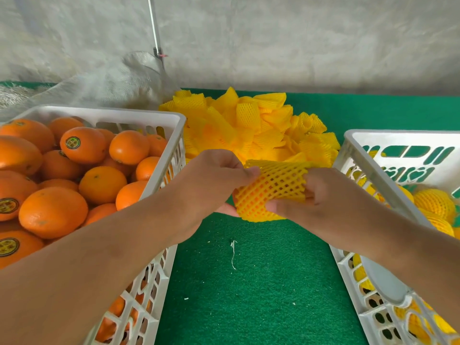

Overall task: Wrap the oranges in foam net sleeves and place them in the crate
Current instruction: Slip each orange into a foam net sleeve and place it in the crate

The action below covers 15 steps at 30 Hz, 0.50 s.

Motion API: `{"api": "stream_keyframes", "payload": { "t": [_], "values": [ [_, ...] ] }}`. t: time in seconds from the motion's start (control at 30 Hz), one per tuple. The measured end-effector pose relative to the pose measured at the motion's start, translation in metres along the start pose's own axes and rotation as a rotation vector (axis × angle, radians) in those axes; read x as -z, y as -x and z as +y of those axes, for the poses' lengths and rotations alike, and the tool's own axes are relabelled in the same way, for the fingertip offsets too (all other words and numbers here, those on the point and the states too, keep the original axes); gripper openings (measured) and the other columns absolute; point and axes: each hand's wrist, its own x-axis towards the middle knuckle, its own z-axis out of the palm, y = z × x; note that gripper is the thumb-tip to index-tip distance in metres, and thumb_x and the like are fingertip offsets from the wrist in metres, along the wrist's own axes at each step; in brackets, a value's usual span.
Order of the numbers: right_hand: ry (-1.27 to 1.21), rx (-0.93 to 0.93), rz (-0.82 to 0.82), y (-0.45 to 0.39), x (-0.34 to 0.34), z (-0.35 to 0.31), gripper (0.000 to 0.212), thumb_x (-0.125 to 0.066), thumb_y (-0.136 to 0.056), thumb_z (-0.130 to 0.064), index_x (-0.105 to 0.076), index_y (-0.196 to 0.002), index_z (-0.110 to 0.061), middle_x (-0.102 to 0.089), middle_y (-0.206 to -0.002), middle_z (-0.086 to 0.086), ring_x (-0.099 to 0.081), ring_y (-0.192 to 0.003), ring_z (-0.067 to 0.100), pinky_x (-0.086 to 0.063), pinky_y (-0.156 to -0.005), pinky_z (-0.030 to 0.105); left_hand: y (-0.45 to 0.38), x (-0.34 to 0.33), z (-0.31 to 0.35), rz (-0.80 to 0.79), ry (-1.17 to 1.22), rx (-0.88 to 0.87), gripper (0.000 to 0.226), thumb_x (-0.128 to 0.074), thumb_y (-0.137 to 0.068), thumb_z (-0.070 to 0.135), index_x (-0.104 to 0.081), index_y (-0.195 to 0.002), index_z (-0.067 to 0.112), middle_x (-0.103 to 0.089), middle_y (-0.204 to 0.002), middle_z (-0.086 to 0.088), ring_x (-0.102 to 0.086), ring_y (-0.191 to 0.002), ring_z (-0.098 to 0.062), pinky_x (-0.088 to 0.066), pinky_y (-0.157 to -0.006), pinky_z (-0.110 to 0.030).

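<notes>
**Sleeve gripped mid-desk between two crates**

Nearest, open green desk [261, 282] between two white crates, room only in that lane. Mid-scene, above the lane: left hand [211, 180] and right hand [321, 200], fingers [251, 171] curled and pinching one yellow foam net sleeve [271, 190] from both sides; orange inside not clearly seen. Left: crate of bare oranges [174, 135], over a dozen showing, rim touching the left forearm. Right: crate [356, 145] with at least three wrapped oranges [435, 202]. Farthest: one heap of spare sleeves [246, 120] against the wall.
</notes>
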Motion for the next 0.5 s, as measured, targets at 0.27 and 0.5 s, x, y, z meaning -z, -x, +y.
{"api": "stream_keyframes", "payload": {
  "t": [0.27,0.5],
  "values": [
    [-0.070,0.268,0.308,0.003,0.002,-0.002,0.053,-0.063,-0.103,-0.049,-0.054,-0.064,-0.015,-0.035,-0.051,-0.004,-0.030,-0.046,0.006,-0.030,-0.047,0.024,-0.001,0.002,0.004,0.103,0.104,0.012,0.028,-0.065,-0.104,0.027,-0.059,-0.089,0.005,-0.066,-0.124,-0.025,-0.069,-0.114,-0.034,-0.066,-0.083,-0.048],
    [-0.344,-0.007,0.402,-0.007,0.011,0.003,0.026,-0.060,-0.105,-0.021,-0.082,-0.100,-0.034,-0.081,-0.096,-0.011,-0.076,-0.089,0.011,-0.062,-0.091,0.043,0.000,0.001,0.005,0.055,0.109,-0.039,0.026,-0.064,-0.105,0.026,-0.056,-0.089,0.006,-0.065,-0.128,-0.029,-0.065,-0.124,-0.037,-0.066,-0.083,-0.045]
  ]
}}
